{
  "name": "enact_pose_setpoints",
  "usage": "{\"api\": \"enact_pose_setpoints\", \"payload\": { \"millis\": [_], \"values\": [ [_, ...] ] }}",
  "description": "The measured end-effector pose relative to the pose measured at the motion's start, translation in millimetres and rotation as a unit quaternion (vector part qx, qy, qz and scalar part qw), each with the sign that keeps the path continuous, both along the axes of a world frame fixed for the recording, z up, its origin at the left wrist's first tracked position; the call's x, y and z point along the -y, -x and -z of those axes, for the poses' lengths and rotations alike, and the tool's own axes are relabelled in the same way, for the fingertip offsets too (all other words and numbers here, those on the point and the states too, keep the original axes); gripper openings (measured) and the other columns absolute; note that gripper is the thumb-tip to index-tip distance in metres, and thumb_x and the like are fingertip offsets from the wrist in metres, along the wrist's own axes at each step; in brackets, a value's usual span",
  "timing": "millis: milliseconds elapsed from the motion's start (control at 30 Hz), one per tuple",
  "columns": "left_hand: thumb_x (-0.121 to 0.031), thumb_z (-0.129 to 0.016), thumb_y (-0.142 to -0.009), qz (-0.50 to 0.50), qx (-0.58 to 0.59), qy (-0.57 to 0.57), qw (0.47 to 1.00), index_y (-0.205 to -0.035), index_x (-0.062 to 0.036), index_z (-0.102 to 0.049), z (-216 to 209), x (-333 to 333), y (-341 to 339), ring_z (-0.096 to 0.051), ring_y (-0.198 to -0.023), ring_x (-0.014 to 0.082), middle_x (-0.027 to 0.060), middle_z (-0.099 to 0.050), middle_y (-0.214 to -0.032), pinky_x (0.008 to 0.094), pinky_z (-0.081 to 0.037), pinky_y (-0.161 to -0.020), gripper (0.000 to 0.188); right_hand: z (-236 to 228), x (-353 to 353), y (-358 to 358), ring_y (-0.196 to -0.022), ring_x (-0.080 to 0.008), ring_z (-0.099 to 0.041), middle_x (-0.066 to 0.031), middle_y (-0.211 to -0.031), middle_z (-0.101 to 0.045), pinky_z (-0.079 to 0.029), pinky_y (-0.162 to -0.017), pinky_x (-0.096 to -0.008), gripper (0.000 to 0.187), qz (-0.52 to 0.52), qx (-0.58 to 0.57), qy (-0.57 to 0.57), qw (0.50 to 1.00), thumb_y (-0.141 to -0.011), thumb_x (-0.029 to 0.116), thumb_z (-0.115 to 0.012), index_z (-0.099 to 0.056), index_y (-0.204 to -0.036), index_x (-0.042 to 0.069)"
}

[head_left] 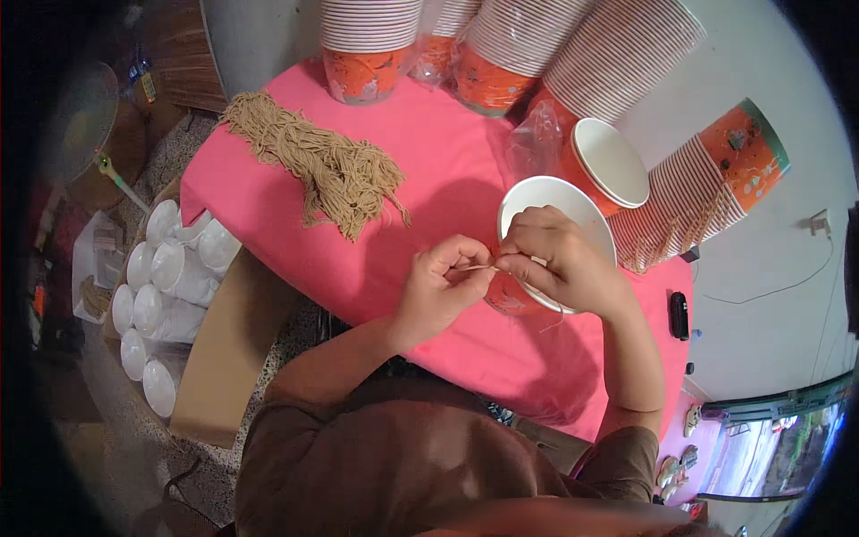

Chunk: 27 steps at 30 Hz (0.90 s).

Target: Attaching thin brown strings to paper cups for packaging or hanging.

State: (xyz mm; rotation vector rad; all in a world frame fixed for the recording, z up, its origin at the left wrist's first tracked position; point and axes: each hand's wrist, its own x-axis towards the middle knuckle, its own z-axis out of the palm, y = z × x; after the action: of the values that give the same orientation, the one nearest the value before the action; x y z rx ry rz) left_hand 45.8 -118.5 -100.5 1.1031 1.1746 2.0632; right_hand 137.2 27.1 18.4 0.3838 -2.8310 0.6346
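A large paper bucket (568, 199), white inside and orange outside, stands in front of me on the pink cloth. Over its near side my two hands meet with their fingertips nearly together. My left hand (437, 291) is closed in a pinch on a thin tan string (477, 267). The same string runs into the pinched thumb and fingers of my right hand (565, 261), which lies across the bucket's rim. A loose string end hangs below the right hand. Whether a knot lies between the fingertips is too small to tell.
A bundle of tan strings (349, 179) lies on the pink-covered table (429, 161). Stacked orange paper buckets (365, 72) line the back. A leaning stack (684, 192) at right carries tan strings. Clear plastic wrap (537, 141) sits near the bucket. Left below, a cardboard box (215, 358) holds white lids.
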Motion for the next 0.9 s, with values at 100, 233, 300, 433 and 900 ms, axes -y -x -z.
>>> {"api": "enact_pose_setpoints", "payload": {
  "millis": [100, 233, 300, 433, 900],
  "values": [
    [0.004, -0.060, -0.087, -0.025, -0.022, -0.022, 0.999, -0.095, -0.0018, -0.056, -3, -3, -2, -0.047, -0.065, -0.0013, -0.0054, -0.053, -0.071, 0.0165, -0.036, -0.054, 0.010, 4, -2, 2, -0.076, -0.0303, -0.056, -0.0113, -0.075, -0.057, -0.043, -0.075, -0.0394, 0.014, -0.011, -0.003, 0.026, 1.000, -0.083, 0.013, -0.065, -0.061, -0.080, 0.000],
    [0.004, -0.060, -0.087, -0.041, 0.015, -0.045, 0.998, -0.095, -0.0016, -0.057, 1, -7, -6, -0.046, -0.064, -0.0016, -0.0056, -0.054, -0.072, 0.0157, -0.036, -0.054, 0.011, 5, -3, 2, -0.075, -0.0307, -0.055, -0.0116, -0.075, -0.057, -0.042, -0.075, -0.0399, 0.015, -0.010, -0.004, 0.033, 0.999, -0.084, 0.014, -0.064, -0.061, -0.080, 0.000],
    [0.004, -0.061, -0.087, -0.043, 0.020, -0.037, 0.998, -0.095, -0.0017, -0.057, -3, -5, -7, -0.046, -0.065, -0.0015, -0.0054, -0.054, -0.072, 0.0153, -0.037, -0.055, 0.010, 4, -4, 2, -0.073, -0.0305, -0.054, -0.0118, -0.074, -0.056, -0.042, -0.074, -0.0403, 0.015, -0.018, 0.016, 0.042, 0.999, -0.086, 0.014, -0.063, -0.060, -0.080, 0.000],
    [0.001, -0.061, -0.088, -0.028, 0.046, -0.017, 0.998, -0.095, -0.0026, -0.059, -1, -6, -5, -0.048, -0.066, -0.0006, -0.0047, -0.057, -0.076, 0.0146, -0.039, -0.058, 0.008, 1, -5, 2, -0.072, -0.0296, -0.053, -0.0118, -0.074, -0.056, -0.042, -0.072, -0.0403, 0.015, -0.002, 0.059, 0.034, 0.998, -0.087, 0.013, -0.062, -0.061, -0.079, 0.000],
    [-0.011, -0.054, -0.092, 0.321, 0.379, -0.020, 0.868, -0.095, -0.0125, -0.057, -6, 1, 9, -0.029, -0.046, 0.0016, -0.0078, -0.041, -0.064, 0.0181, -0.021, -0.040, 0.005, 9, 5, -10, -0.082, -0.0198, -0.059, -0.0065, -0.085, -0.060, -0.046, -0.075, -0.0310, 0.014, 0.033, -0.015, 0.206, 0.978, -0.078, -0.004, -0.063, -0.060, -0.090, 0.002]
  ]
}}
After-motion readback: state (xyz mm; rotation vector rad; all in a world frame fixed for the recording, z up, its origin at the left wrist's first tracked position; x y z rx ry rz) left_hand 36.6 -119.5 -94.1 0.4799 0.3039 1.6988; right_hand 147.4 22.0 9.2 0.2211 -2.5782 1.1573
